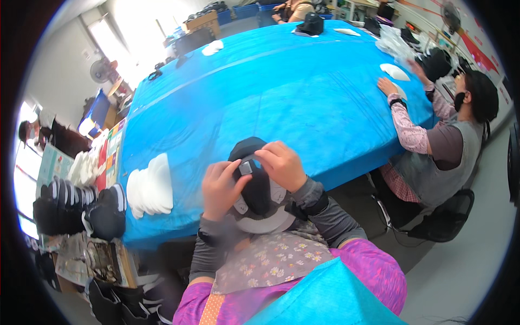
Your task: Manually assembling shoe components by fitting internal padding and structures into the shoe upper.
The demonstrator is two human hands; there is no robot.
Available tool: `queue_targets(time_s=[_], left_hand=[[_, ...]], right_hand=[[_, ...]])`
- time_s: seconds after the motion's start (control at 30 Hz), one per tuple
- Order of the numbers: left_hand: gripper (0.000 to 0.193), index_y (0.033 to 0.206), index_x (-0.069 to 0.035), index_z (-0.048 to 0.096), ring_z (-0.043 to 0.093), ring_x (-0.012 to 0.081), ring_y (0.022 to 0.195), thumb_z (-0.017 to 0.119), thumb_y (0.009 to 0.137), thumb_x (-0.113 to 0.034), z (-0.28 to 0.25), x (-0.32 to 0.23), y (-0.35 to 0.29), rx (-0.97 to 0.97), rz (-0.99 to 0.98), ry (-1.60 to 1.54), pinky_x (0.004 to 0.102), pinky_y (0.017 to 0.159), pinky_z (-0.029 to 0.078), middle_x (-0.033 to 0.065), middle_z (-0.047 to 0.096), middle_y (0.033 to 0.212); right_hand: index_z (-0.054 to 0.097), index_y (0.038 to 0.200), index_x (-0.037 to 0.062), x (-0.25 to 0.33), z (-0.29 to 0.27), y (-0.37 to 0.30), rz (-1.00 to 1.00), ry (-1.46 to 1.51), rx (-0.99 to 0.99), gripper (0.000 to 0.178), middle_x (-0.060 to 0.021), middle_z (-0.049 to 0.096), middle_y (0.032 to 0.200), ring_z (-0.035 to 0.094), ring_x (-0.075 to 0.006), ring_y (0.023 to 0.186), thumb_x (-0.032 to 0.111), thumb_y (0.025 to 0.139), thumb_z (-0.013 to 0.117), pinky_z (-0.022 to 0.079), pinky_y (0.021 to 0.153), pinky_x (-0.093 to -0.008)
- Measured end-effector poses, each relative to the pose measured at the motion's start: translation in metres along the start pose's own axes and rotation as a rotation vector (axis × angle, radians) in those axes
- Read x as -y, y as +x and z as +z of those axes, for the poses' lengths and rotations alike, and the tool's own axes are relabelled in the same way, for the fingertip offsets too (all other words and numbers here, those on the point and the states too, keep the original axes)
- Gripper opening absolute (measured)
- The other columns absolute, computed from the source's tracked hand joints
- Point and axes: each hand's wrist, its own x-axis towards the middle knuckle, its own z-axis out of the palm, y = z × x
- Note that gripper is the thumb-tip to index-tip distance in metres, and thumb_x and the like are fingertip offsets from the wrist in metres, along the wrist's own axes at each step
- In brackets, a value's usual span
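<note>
1. Two hands at one black cap (254,184), held over the near edge of the table: left hand (219,189) curled against its left side, right hand (281,164) pinching its small grey tab from above.
2. Table (281,92): broad, covered in blue sheeting.
3. Stack of white inserts (150,186): on the table, left of the cap.
4. Black caps, stacked (76,208): far left.
5. Seated person (439,146): right edge, hand on the table.

Left hand (221,187) raised with fingers curled, right hand (281,164) pinching above it, both forearms bent inward
</note>
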Motion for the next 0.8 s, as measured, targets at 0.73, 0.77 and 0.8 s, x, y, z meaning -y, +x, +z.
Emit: queue_targets(time_s=[0.73,0.77,0.8], left_hand=[[0.017,0.087,-0.011,0.066,0.056,0.0211,0.071,0.067,0.07,-0.007,0.01,0.014,-0.015,-0.194,0.052,0.058,0.0334,0.058,0.047,0.0012,0.056,0.076],[0.017,0.086,-0.011,0.066,0.056,0.021,0.071,0.067,0.07,-0.007,0.01,0.014,-0.016,-0.198,0.052,0.063,0.0332,0.058,0.047,0.0012,0.056,0.076],[0.017,0.085,-0.011,0.064,0.055,0.0208,0.071,0.067,0.069,-0.007,0.012,0.015,-0.017,-0.197,0.054,0.072,0.0328,0.058,0.047,0.0012,0.055,0.075]], right_hand=[[0.07,0.095,0.006,0.016,0.019,0.001,-0.031,0.044,0.147,0.021,-0.0068,0.062,0.082,0.058,-0.0254,0.078,0.0,0.076,0.069,0.047,0.068,-0.035],[0.07,0.095,0.0057,0.017,0.022,0.0,-0.031,0.029,0.138,0.02,-0.0067,0.062,0.084,0.058,-0.0253,0.079,0.0,0.076,0.069,0.048,0.068,-0.0351],[0.07,0.095,0.0057,0.02,0.023,0.001,-0.042,0.041,0.145,0.02,-0.0067,0.062,0.084,0.058,-0.0253,0.079,0.0,0.076,0.069,0.048,0.068,-0.0351]])
